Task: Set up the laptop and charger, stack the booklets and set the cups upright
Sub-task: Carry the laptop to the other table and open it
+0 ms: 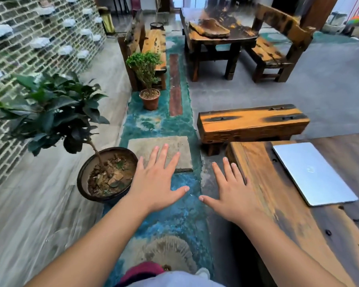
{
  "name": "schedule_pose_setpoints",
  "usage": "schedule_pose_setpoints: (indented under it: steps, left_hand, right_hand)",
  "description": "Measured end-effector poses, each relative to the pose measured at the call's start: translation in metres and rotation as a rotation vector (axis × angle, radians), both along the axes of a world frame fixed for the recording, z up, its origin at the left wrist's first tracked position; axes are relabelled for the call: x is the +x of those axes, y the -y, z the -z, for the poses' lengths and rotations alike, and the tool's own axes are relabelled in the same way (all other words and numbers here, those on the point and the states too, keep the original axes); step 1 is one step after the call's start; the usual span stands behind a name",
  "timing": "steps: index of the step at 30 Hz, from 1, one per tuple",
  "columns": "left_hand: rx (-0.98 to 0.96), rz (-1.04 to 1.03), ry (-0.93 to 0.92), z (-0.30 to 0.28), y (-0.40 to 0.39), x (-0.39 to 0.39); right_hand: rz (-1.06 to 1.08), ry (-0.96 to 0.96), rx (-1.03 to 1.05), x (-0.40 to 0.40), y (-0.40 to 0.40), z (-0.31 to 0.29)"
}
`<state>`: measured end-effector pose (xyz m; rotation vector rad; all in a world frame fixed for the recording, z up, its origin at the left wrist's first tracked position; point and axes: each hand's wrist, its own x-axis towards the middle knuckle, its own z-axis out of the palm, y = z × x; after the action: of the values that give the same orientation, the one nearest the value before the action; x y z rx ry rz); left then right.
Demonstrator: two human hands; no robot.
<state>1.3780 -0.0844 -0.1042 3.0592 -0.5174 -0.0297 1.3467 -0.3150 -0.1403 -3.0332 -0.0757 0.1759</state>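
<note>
A silver laptop (313,174) lies closed and flat on the wooden table (282,206) at the right. My left hand (157,181) is stretched out palm down over the floor, fingers spread, holding nothing. My right hand (231,190) is likewise spread palm down, its fingers over the table's left edge, a hand's width left of the laptop. No charger, booklets or cups are in view.
A large potted plant (106,175) stands on the floor just left of my left hand. A small potted shrub (148,88) stands farther ahead. A wooden bench (251,123) sits beyond the table. Another table with benches (222,36) stands at the back. A brick wall (29,48) runs along the left.
</note>
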Motion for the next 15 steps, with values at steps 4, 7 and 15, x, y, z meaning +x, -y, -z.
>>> schedule_pose_setpoints:
  steps: [4,7,15]
  left_hand:
    - [0.005,0.058,-0.013,0.003,0.032,0.044]
    - [0.011,0.095,-0.029,0.008,0.048,0.078]
    - [-0.027,0.292,-0.032,0.02,0.095,0.196]
  right_hand:
    - [0.051,0.021,0.021,0.033,0.026,0.002]
    - [0.082,-0.014,0.039,0.052,0.041,0.008]
    - [0.243,-0.037,-0.011,0.12,0.075,0.018]
